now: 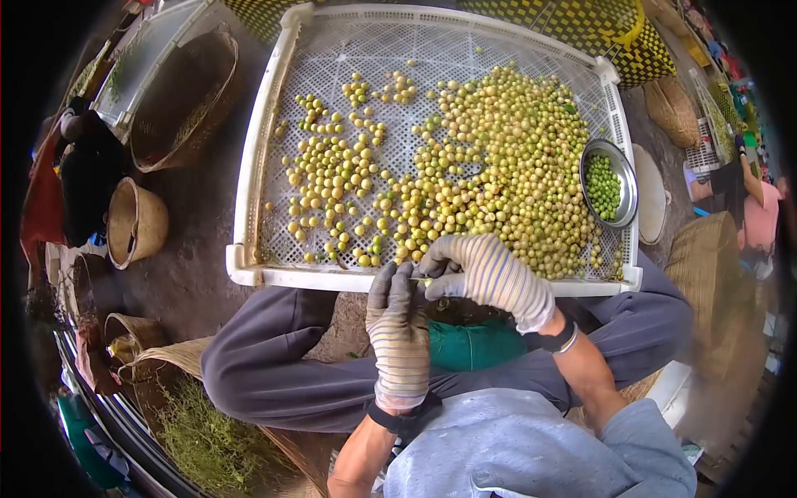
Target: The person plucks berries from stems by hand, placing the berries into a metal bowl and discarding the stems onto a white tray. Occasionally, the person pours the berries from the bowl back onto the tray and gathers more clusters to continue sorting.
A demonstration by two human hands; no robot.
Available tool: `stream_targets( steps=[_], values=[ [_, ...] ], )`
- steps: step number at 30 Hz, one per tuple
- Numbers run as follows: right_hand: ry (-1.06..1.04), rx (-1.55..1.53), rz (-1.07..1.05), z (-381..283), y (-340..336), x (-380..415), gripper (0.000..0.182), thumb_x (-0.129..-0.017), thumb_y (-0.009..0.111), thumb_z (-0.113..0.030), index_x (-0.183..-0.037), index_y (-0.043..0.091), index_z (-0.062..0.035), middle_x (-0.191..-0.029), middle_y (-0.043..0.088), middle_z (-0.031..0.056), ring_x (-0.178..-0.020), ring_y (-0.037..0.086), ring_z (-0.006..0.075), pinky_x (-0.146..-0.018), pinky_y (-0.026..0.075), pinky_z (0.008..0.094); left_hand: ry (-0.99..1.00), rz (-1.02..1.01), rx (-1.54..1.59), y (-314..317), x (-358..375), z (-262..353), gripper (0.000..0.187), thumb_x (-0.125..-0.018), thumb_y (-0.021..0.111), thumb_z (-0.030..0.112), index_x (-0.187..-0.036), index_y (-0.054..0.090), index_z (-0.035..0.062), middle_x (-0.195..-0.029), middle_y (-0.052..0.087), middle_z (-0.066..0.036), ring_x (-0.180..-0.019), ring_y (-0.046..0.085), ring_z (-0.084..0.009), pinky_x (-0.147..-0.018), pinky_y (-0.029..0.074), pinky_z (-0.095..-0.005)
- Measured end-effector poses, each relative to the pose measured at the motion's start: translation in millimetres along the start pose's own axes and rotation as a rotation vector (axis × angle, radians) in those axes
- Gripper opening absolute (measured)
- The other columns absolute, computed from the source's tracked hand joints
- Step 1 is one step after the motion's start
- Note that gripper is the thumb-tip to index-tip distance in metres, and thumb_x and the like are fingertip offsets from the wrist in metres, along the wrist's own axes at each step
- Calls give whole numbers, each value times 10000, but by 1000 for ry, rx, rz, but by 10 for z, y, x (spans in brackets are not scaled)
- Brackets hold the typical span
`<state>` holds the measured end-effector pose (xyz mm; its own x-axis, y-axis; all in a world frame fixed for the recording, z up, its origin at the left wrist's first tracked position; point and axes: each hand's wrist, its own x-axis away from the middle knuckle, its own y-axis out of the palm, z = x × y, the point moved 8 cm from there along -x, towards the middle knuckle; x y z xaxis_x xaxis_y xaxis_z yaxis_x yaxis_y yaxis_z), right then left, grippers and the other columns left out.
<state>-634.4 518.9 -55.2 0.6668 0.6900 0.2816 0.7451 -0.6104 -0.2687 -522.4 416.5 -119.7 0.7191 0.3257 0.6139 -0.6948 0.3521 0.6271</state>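
Note:
Both my hands wear striped knit gloves with grey fingers and meet at the near edge of the white mesh tray (315, 278). My right hand (498, 278) pinches a small pale-green fruit (427, 282), partly hidden by the fingertips. Close against it, my left hand (398, 336) points upward with its fingers pressed together; what they hold, perhaps a thin stem, is too small to make out. Many small round yellow-green fruits (523, 158) lie loose on the mesh, heaped thickest at the right. A metal bowl (633, 199) of smaller bright-green fruits (603, 187) rests at the tray's right side.
Woven baskets (133, 224) stand to the left, with leafy stems (207, 436) in one at lower left. Yellow-and-black crates (647, 58) line the far side. Other people sit at left and right, including one in a pink top (760, 220).

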Motion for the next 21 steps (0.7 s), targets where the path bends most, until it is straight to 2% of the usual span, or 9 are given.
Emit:
stream_targets(
  steps=[3, 6, 8, 10, 12, 14, 18, 20, 21],
  values=[
    [-15, 85, 106, 50, 82, 4, 280, -845, 775, -224, -1038, 703, -35, -883, 728, 140, -802, 697, 246, -762, 545, 350, 162, -101, -263, -7, -21, 89, 338, -1032, 582, 88, -1359, 524, 26, -1286, 588, -95, -1174, 605, -188, -967, 563, -332],
    [40, 7, 95, 47, 134, 22, 254, -857, 747, -197, -1031, 697, -19, -867, 729, 129, -760, 688, 231, -735, 545, 355, 30, 30, -38, -112, -1, 19, 345, -1025, 593, 89, -1353, 520, 15, -1288, 574, -93, -1137, 610, -179, -973, 558, -326],
    [-12, -154, 85, 107, 146, -25, 213, -871, 719, -169, -1013, 703, -12, -837, 724, 99, -722, 681, 215, -705, 547, 345, 6, -95, 153, -46, 27, 18, 343, -1016, 610, 93, -1338, 527, 11, -1216, 598, -84, -1073, 621, -176, -987, 550, -323],
    [263, -461, 66, 303, 95, -33, 189, -870, 721, -146, -1002, 709, -10, -809, 715, 77, -713, 672, 198, -700, 544, 328, -21, -17, 162, -136, 72, 12, 340, -1006, 624, 89, -1325, 536, 11, -1129, 620, -78, -1027, 626, -171, -964, 549, -308],
    [260, -483, 121, 301, -67, -132, 147, -895, 712, -130, -992, 712, -20, -857, 712, 61, -773, 668, 177, -722, 537, 313, -14, -121, 66, -157, 120, 36, 342, -997, 630, 66, -1321, 539, 5, -1063, 657, -89, -996, 636, -158, -916, 550, -296],
    [-126, 125, 495, -9, -549, -224, 140, -889, 714, -122, -1004, 716, -41, -938, 714, 85, -837, 677, 225, -756, 543, 339, 3, -181, -38, -265, 145, 94, 278, -994, 617, 25, -1268, 592, -10, -1046, 682, -107, -957, 643, -149, -885, 543, -293],
    [-416, 570, 439, 0, -750, -559, 203, -874, 716, -105, -1075, 726, -75, -1052, 706, 128, -987, 666, 298, -914, 528, 409, -171, -84, -548, -700, 105, -51, 264, -965, 598, -8, -1217, 679, -9, -1156, 707, -170, -1044, 677, -247, -952, 529, -333],
    [-557, 747, 220, 7, -432, -723, 190, -856, 723, -124, -1043, 739, -94, -1065, 700, 147, -1022, 650, 365, -949, 515, 444, 210, -186, -1242, -633, 91, 91, 324, -926, 656, 43, -1249, 687, 47, -1206, 701, -194, -1110, 670, -328, -1012, 506, -389],
    [-489, 906, 161, 95, -351, -837, 158, -854, 721, -130, -1009, 745, -115, -1061, 701, 144, -1033, 649, 357, -950, 514, 453, 208, -193, -1212, -669, 102, 91, 358, -888, 700, 81, -1246, 697, 87, -1207, 700, -196, -1138, 659, -358, -1060, 468, -419]
  ],
)
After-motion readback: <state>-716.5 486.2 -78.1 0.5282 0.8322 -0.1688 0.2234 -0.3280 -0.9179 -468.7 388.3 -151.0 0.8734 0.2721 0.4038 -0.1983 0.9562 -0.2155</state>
